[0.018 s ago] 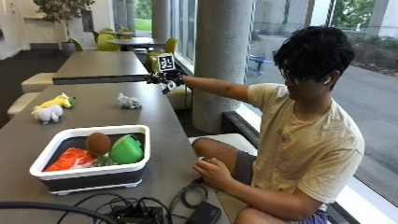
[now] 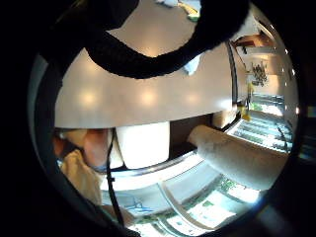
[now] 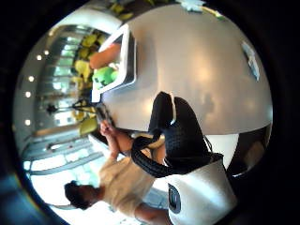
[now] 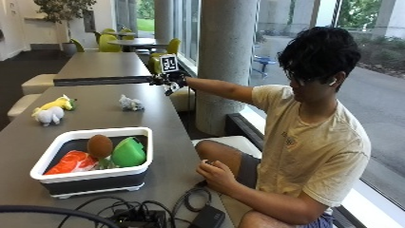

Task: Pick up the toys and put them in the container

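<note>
Grey counter runs long beside the seated person, whose gloved right hand is stretched out above its far edge; whether its fingers are curled or straight cannot be told. 1 small pale toy lies near that hand, 2 more toys sit at the counter's far side. The white-rimmed container holds 3 toys.

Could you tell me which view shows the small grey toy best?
The outside view: the small grey toy lies whole on the table. Both palm views catch it only as a small patch near the table's edge.
</note>
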Demonstrator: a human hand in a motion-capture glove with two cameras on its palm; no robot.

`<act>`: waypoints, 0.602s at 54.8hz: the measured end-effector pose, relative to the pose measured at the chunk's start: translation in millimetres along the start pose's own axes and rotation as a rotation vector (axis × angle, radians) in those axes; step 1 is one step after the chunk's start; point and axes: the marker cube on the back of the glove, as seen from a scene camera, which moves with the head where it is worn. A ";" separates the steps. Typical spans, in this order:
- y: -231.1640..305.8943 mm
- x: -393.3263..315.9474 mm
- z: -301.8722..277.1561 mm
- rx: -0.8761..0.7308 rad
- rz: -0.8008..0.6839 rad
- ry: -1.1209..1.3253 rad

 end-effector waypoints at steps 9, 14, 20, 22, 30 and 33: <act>2.1 -4.8 2.5 0.002 0.049 -0.055; 1.4 -1.6 1.8 0.001 0.007 -0.034; 0.8 -1.8 1.3 -0.001 -0.035 -0.054; 0.8 -2.3 1.3 0.005 -0.020 -0.076; -0.6 8.4 -6.4 0.019 0.007 -0.058; -5.5 15.1 -11.2 0.020 -0.017 -0.055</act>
